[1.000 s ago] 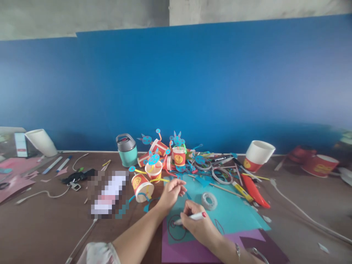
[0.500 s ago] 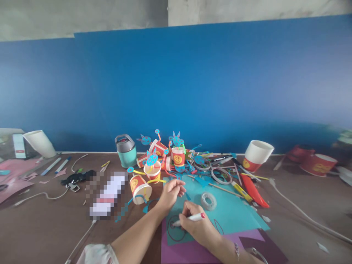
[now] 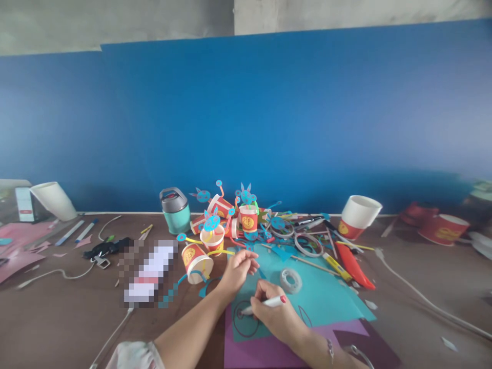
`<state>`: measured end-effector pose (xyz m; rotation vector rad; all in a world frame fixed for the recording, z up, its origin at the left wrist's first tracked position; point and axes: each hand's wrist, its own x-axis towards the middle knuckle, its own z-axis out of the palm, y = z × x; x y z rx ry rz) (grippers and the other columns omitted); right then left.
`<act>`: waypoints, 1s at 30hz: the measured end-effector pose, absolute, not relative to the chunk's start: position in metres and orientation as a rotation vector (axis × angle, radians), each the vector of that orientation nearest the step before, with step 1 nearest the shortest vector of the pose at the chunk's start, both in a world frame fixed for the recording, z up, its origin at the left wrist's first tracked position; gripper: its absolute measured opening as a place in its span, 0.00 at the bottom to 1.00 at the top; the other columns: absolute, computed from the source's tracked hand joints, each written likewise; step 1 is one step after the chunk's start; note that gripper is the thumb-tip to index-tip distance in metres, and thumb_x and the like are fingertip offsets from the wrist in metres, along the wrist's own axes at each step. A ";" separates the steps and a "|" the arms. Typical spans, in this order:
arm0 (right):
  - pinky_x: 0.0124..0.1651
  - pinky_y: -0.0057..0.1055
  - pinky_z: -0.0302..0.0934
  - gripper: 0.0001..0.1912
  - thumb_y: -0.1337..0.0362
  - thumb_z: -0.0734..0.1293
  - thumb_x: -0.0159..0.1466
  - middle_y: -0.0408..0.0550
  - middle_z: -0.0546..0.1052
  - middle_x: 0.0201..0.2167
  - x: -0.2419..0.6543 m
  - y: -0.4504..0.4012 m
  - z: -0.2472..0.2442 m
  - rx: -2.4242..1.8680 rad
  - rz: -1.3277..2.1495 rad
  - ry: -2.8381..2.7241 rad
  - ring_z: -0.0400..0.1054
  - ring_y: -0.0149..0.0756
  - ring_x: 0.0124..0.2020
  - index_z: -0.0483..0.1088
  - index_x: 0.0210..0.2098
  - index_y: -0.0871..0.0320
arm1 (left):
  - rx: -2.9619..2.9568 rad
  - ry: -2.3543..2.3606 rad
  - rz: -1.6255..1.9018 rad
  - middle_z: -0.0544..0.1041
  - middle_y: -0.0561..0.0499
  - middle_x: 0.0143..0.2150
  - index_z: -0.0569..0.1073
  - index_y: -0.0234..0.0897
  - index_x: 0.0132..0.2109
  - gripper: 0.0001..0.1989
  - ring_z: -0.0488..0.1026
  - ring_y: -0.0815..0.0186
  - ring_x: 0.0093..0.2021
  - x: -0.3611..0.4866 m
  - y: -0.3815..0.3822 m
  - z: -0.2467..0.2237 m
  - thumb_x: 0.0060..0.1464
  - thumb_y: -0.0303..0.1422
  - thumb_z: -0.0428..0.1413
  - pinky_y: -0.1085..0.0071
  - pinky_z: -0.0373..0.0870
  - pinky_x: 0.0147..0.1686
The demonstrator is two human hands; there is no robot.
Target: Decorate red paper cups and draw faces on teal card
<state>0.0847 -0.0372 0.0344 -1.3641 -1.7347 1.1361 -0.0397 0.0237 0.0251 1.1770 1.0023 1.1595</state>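
Observation:
My right hand (image 3: 274,307) grips a white marker (image 3: 271,302) with a red end, its tip down on the turquoise paper (image 3: 330,300). Under the tip is a dark-outlined circle (image 3: 246,335) with a small ring inside. A pointed leaf-like outline (image 3: 305,315) is drawn to the right of that hand. My left hand (image 3: 242,267) lies on the paper's left part, fingers loosely bent and slightly apart, with nothing visible in them. Close by on the paper sits a roll of clear tape (image 3: 291,281). Purple paper (image 3: 261,356) lies beneath the turquoise sheet.
Red-and-white paper cups (image 3: 197,263) with straws and blue cut-out faces crowd the table's middle. A teal thermos (image 3: 176,215) stands behind. On the right are a yellow cutter (image 3: 336,267), a red object (image 3: 355,266) and a cup (image 3: 359,218). A blurred-out phone (image 3: 151,274) lies left.
The view has shifted very slightly. Both hands and the marker look the same, with the marker tip still at the small ring inside the circle.

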 end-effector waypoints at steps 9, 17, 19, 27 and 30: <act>0.22 0.23 0.51 0.09 0.70 0.59 0.52 0.36 0.62 0.15 0.086 -0.039 0.035 -1.378 1.116 -1.760 0.56 0.27 0.19 0.54 0.19 0.54 | 1.182 1.006 1.161 0.74 0.51 0.26 0.72 0.32 0.36 0.09 0.69 0.69 0.26 -0.040 0.024 0.025 0.46 0.27 0.50 0.71 0.65 0.30; 0.22 0.24 0.51 0.09 0.71 0.58 0.52 0.37 0.64 0.15 0.085 -0.038 0.034 -1.408 1.152 -1.736 0.57 0.27 0.19 0.54 0.19 0.54 | 1.183 0.998 1.162 0.74 0.51 0.26 0.73 0.33 0.36 0.08 0.70 0.69 0.26 -0.040 0.024 0.024 0.47 0.28 0.51 0.72 0.64 0.30; 0.22 0.24 0.51 0.09 0.71 0.59 0.52 0.38 0.64 0.15 0.084 -0.038 0.034 -1.412 1.150 -1.735 0.57 0.28 0.19 0.54 0.19 0.54 | 1.184 0.998 1.162 0.74 0.51 0.26 0.73 0.33 0.36 0.08 0.70 0.69 0.26 -0.041 0.024 0.023 0.47 0.28 0.52 0.72 0.64 0.30; 0.22 0.24 0.51 0.09 0.71 0.59 0.52 0.37 0.64 0.15 0.085 -0.036 0.032 -1.394 1.147 -1.747 0.57 0.27 0.18 0.54 0.19 0.55 | 1.187 0.998 1.161 0.74 0.51 0.26 0.73 0.33 0.36 0.08 0.70 0.69 0.26 -0.041 0.025 0.022 0.47 0.28 0.52 0.72 0.64 0.29; 0.21 0.24 0.50 0.09 0.71 0.59 0.52 0.37 0.64 0.15 0.085 -0.036 0.033 -1.392 1.171 -1.732 0.56 0.27 0.18 0.55 0.19 0.54 | 1.189 1.000 1.165 0.74 0.51 0.26 0.73 0.33 0.36 0.08 0.70 0.68 0.26 -0.040 0.025 0.022 0.47 0.28 0.52 0.71 0.65 0.30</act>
